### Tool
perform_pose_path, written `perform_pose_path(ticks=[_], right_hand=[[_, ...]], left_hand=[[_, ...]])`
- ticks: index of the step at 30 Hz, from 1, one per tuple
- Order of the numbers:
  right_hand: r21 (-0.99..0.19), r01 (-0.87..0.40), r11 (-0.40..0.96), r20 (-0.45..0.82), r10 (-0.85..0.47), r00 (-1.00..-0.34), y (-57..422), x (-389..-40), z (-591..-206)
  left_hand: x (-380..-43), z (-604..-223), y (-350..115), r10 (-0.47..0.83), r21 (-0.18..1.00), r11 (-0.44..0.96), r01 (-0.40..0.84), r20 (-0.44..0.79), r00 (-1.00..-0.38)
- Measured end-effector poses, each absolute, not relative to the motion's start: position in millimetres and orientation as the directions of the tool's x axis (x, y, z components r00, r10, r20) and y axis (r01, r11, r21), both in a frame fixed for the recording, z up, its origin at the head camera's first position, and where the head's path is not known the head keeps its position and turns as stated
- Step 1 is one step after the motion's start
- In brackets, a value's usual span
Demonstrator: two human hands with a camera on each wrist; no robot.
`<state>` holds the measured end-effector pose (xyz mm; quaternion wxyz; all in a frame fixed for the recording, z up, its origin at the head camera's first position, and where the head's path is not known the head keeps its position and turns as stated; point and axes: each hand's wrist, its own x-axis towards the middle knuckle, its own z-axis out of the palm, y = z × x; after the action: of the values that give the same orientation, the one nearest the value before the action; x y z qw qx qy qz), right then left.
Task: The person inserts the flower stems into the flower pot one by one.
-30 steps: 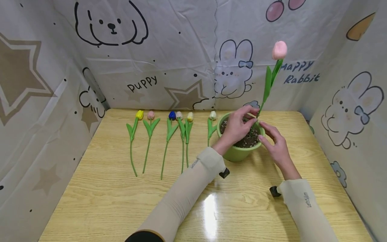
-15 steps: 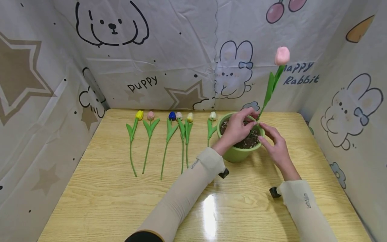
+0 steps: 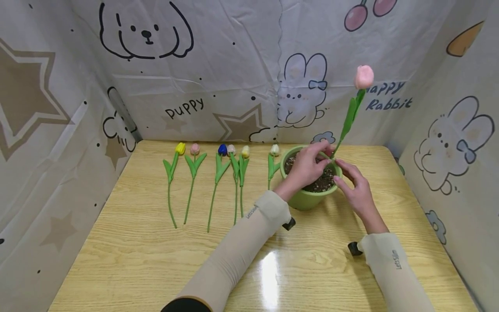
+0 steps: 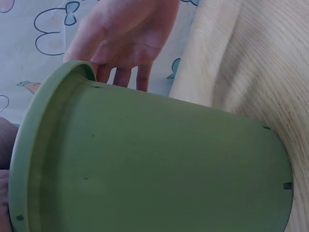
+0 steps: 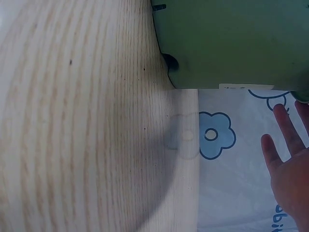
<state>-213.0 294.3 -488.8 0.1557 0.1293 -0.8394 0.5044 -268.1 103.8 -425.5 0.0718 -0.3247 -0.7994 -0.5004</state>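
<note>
In the head view, a pink artificial tulip (image 3: 364, 77) leans to the right above a green flower pot (image 3: 308, 200) with dark soil (image 3: 321, 183). My left hand (image 3: 307, 164) reaches over the pot and pinches the tulip's stem low down, near the rim at the back right. Where the stem ends is hidden by the hand. My right hand (image 3: 358, 190) is at the pot's right rim, thumb and forefinger touching it. In the right wrist view, the other fingers of the right hand (image 5: 292, 179) look straight and spread beside the pot (image 5: 231, 43).
Left of the pot, several artificial tulips lie in a row on the wooden table (image 3: 156, 260): yellow (image 3: 180, 148), pink (image 3: 194, 149), blue (image 3: 222, 150), pale ones and a white one (image 3: 274, 150) close to the pot. A printed cloth (image 3: 241, 52) hangs behind and at both sides.
The upright pink tulip has sunk lower toward the pot, its bloom also shifting slightly right. Both hands stay almost in place.
</note>
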Motion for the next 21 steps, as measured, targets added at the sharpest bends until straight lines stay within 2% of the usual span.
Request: perform_pose_path(ticks=[9, 21], right_hand=[[-0.802, -0.363, 0.475, 0.378, -0.067, -0.923, 294.8, -212.3, -488.6], [-0.806, -0.359, 0.471, 0.378, -0.058, -0.924, 295.7, -215.2, -490.4]], left_hand=[[-265.2, -424.5, 103.0, 0.473, 0.743, 0.360, 0.564, 0.376, -0.797], [-266.5, -425.1, 102.3, 0.473, 0.754, 0.383, 0.535, 0.337, -0.814]])
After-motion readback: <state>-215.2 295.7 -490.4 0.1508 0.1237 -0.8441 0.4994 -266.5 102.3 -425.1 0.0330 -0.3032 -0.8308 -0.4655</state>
